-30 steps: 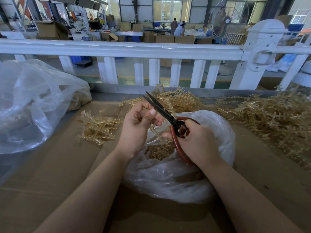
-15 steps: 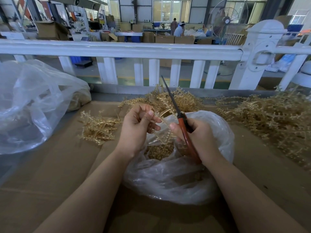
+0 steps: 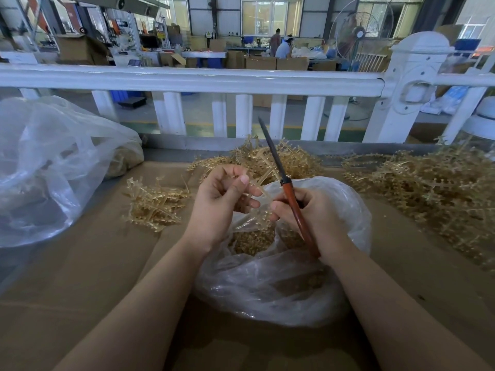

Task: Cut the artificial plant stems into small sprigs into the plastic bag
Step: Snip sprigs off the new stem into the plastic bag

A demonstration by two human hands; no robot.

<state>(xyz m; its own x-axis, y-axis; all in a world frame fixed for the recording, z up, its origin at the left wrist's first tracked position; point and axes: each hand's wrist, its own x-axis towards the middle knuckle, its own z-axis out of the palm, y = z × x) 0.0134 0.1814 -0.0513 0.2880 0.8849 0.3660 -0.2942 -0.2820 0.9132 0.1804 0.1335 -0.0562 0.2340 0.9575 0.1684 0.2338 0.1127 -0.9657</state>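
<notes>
Scissors (image 3: 284,183) swung upright, blades closed, railing (image 3: 187,80) beyond

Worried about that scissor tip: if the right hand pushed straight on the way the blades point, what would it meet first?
Probably the stem pile behind the plastic bag, then the white railing; depth is unclear. The right hand holds the scissors closed.

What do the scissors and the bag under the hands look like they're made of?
Scissors: dark, dull metal blades, and handles with a glossy reddish-brown coat, perhaps paint or plastic. Plastic bag: thin clear film, going by its crinkles, its shine and the golden sprigs that show through it.
</notes>
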